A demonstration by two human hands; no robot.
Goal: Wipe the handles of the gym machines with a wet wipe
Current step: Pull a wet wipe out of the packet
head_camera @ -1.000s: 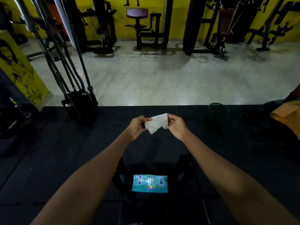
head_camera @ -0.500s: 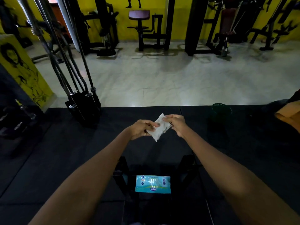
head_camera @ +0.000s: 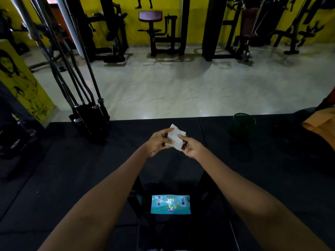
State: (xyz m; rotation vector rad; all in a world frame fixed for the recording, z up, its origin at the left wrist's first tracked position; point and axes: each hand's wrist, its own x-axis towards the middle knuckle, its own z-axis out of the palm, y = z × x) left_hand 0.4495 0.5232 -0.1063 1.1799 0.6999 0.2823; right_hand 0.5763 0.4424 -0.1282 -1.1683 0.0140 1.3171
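The wet wipe (head_camera: 175, 136), white and crumpled, hangs between both hands above the black floor mat (head_camera: 72, 178); the left hand (head_camera: 158, 142) and right hand (head_camera: 192, 147) each pinch it.

- Two bare forearms enter from bottom edge, no sleeves in view.
- Left hand (head_camera: 158, 142): no glove, no ring or watch visible.
- Right hand (head_camera: 192, 146): likewise ungloved, wrist unadorned.
- Both arms slim, narrowing to wrist; dim light hides finer detail.
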